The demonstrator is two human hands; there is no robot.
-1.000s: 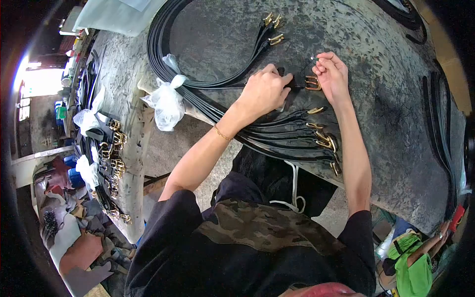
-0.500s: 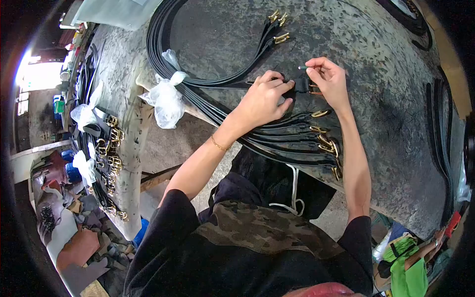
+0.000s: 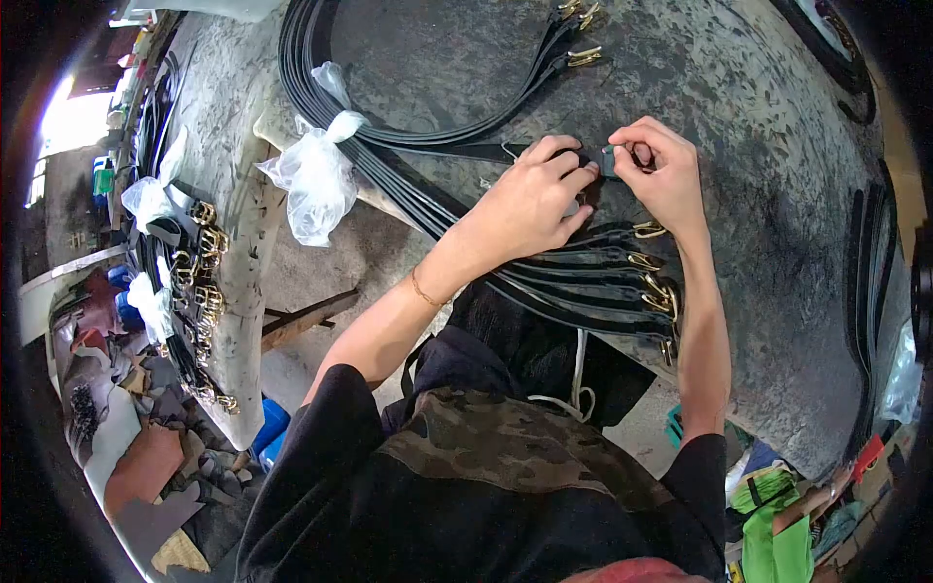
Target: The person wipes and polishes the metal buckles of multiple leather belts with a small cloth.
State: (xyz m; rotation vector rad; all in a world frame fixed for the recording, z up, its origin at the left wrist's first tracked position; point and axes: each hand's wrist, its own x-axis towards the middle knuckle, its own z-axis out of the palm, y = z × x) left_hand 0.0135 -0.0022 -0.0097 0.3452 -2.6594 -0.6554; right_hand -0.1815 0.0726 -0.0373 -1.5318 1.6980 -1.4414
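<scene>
My left hand (image 3: 549, 199) is closed over the black belt (image 3: 457, 152) near its end, fingers curled, hiding part of it. Close to its right, my right hand (image 3: 663, 170) pinches a small green stick (image 3: 608, 153); its exact kind I cannot make out. The two hands nearly meet over the belt end. Just below them lie several black belts (image 3: 593, 282) with gold buckles (image 3: 656, 291). Above, more belts of the same bundle (image 3: 428, 136) curve round to gold buckles (image 3: 585, 58) at the upper middle.
A clear plastic bag (image 3: 321, 194) is tied round the bundle. Left, another bundle with gold buckles (image 3: 207, 253) hangs over a worn board (image 3: 233, 389). Black straps (image 3: 865, 253) lie along the right of the mottled table (image 3: 768, 321). Leather scraps (image 3: 146, 457) are piled lower left.
My right hand has lowered the green stick toward the belt end beside my left hand. My left hand has shifted slightly right. The view has also shifted a little.
</scene>
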